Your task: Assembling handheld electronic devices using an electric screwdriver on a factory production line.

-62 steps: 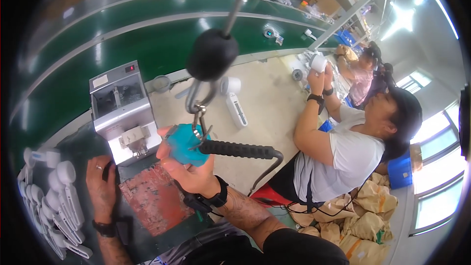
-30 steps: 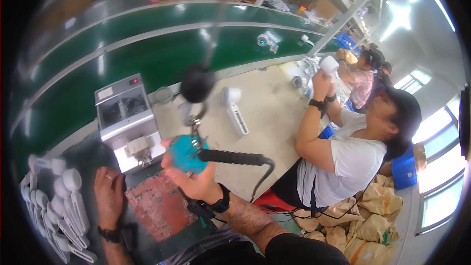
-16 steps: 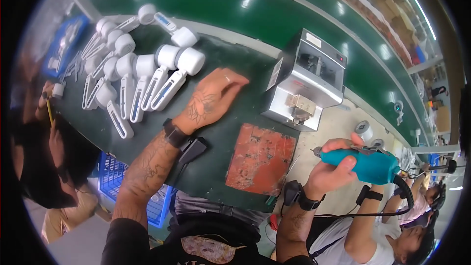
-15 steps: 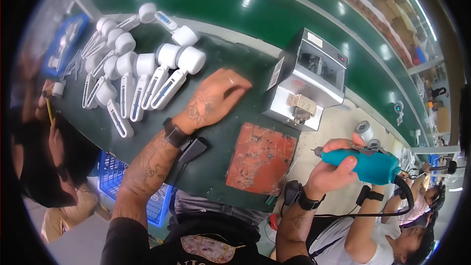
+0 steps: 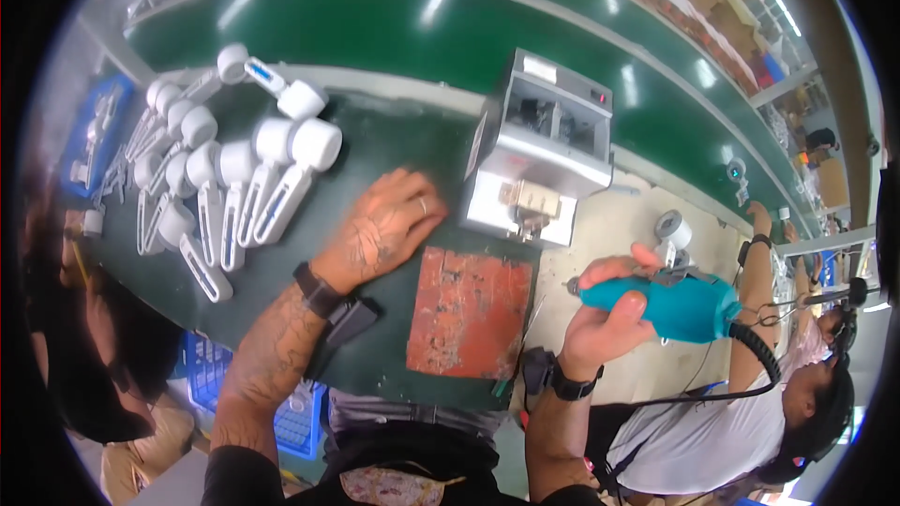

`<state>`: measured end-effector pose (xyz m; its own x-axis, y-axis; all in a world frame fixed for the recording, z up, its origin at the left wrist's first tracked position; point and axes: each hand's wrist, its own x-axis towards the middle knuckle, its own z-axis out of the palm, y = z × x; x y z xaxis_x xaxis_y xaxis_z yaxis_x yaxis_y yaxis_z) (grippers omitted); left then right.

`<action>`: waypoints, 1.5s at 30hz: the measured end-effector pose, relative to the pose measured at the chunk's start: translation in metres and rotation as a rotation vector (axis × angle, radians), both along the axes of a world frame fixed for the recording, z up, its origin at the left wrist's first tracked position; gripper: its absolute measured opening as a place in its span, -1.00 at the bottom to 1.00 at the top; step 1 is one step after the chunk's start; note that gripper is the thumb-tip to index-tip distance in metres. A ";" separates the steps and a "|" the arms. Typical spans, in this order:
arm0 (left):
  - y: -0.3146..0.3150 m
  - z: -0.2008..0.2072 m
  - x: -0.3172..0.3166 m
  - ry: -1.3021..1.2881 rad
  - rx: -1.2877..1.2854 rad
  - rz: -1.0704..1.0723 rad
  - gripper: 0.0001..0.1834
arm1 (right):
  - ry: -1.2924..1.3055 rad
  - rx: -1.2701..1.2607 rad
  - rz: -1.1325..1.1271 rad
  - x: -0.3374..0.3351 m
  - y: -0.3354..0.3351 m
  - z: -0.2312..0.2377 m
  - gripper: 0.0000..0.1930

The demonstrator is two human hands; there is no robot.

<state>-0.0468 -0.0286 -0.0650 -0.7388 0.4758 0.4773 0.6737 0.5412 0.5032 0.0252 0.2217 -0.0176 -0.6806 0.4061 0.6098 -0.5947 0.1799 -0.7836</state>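
My left hand (image 5: 386, 225) is palm down low over the dark green bench, just beyond a worn red mat (image 5: 469, 314). Its fingers are bent in and drawn together with the thumb; the fingertips are hidden, so I cannot tell whether anything is in them. In my right hand (image 5: 605, 319) is a teal electric screwdriver (image 5: 667, 307), its tip pointing left and its black coiled cable trailing off behind. A grey and silver box-shaped machine (image 5: 539, 145) stands beyond the mat. To the left lie several white handheld devices with round heads (image 5: 316, 145).
A blue tray of parts (image 5: 94, 136) sits at the far left, a blue plastic basket (image 5: 300, 422) below the bench. A dark wristband device (image 5: 347, 323) is by my left wrist. One white round-headed device (image 5: 671, 228) lies on the right. People sit on both sides.
The view has shifted, moving the bench leftward in the picture. My left hand has come nearer to me and its fingers have curled in. The right hand still holds the electric screwdriver.
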 end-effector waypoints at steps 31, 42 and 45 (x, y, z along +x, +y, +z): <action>0.000 0.005 0.008 -0.149 0.155 0.113 -0.82 | -0.068 -0.040 0.039 0.004 -0.008 0.002 -0.38; 0.001 0.001 0.011 -0.143 0.143 0.128 -0.82 | -0.181 -0.105 0.137 0.013 -0.005 -0.005 -0.43; 0.008 0.013 0.014 -0.164 0.141 0.129 -0.84 | -0.195 -0.099 0.167 0.015 0.000 -0.001 -0.46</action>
<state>-0.0323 -0.0207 -0.0515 -0.8621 0.3097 0.4011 0.5067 0.5339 0.6769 0.0398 0.2215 -0.0182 -0.8438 0.3294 0.4236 -0.4460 0.0083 -0.8950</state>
